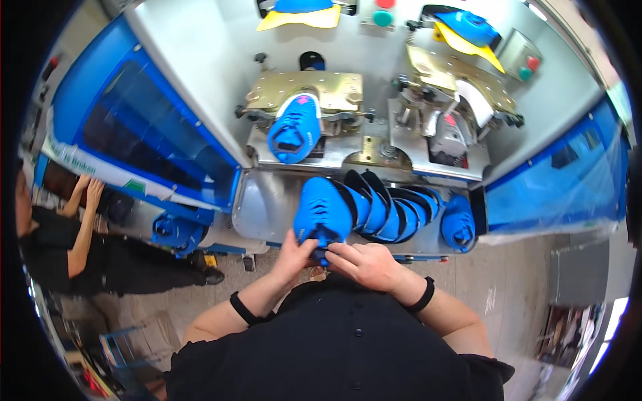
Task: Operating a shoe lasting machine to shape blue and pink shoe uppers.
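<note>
Both my hands grip a blue shoe upper (321,206) in front of my body, its toe pointing away from me. My left hand (292,256) is closed on the left side of its heel opening. On the right side of that opening, my right hand (369,265) pinches the edge with bent fingers. Just right of it, a row of blue and black shoe uppers (391,212) leans along the metal ledge. Beyond, another blue shoe upper (294,137) sits on the left station of the machine, and a grey form (449,138) stands at the right station.
Brass-coloured clamp plates (314,90) stand over the stations, with blue and yellow pieces (299,15) above. One more blue upper (458,224) rests at the ledge's right end. Blue-framed doors (144,120) flank the machine. At far left a person in black (67,254) works nearby.
</note>
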Available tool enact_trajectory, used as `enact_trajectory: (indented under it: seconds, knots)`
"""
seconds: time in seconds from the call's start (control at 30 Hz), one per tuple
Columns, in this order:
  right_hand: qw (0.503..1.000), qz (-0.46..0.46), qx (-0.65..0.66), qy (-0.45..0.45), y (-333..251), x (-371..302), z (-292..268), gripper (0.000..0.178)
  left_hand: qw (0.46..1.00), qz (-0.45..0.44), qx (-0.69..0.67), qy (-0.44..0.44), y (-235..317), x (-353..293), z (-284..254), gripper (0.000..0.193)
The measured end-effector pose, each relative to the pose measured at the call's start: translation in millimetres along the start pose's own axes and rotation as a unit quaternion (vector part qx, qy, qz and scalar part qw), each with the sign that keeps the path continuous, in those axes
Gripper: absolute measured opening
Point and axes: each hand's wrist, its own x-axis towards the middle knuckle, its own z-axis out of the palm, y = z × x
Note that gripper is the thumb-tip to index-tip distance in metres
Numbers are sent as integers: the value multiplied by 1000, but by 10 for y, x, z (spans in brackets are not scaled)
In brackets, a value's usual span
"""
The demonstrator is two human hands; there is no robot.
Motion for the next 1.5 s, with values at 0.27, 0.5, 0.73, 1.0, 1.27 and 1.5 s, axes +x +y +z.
enact_trajectory:
  seconds: [0.27, 0.5, 0.73, 1.0, 1.27, 1.5]
  knots:
    - [988, 119, 35, 94, 506, 84, -362, 15, 988, -10, 57, 140, 2, 626, -1531, 76]
    - [949, 177, -130, 226, 1334, 377, -1352, 13, 907, 32, 268, 322, -152, 790, -1890, 67]
    - [834, 350, -390, 172, 3075, 1103, -2650, 38, 887, 328, 260, 195, -153, 550, -855, 13]
    - [895, 325, -221, 210, 3099, 853, -2550, 26, 945, 248, 183, -104, -55, 573, 447, 11]
    - [864, 313, -210, 334, 1335, -528, -1238, 21, 934, 86, 120, -326, 152, 620, 1142, 28]
    - [860, 414, -101, 281, 1305, -812, -826, 18, 943, -48, -102, -312, 235, 999, 2452, 49]
